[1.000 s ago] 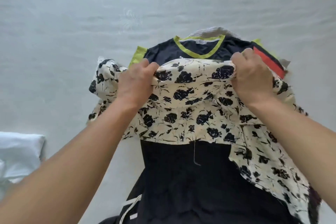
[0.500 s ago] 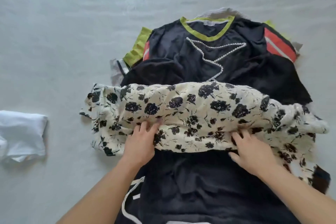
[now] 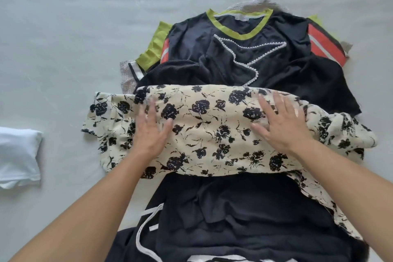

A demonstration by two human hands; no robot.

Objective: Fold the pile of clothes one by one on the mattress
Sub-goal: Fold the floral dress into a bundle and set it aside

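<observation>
A cream garment with black flower print (image 3: 212, 130) lies folded into a wide band across the pile of clothes (image 3: 240, 66). My left hand (image 3: 152, 127) presses flat on its left part, fingers straight. My right hand (image 3: 280, 121) presses flat on its right part, fingers spread. Under it lies a black top with a lime-green neckline and a pearl-trimmed star (image 3: 244, 49), and a black garment with white trim (image 3: 234, 219) lies nearer to me. One printed end trails down at the right.
A folded white garment (image 3: 19, 157) lies at the left edge on the pale grey mattress (image 3: 74, 27). Lime-green and red-striped sleeves stick out at the pile's sides.
The printed garment was held up by its top edge, then folded down toward me. Both hands let go and now lie flat on top of the folded band.
</observation>
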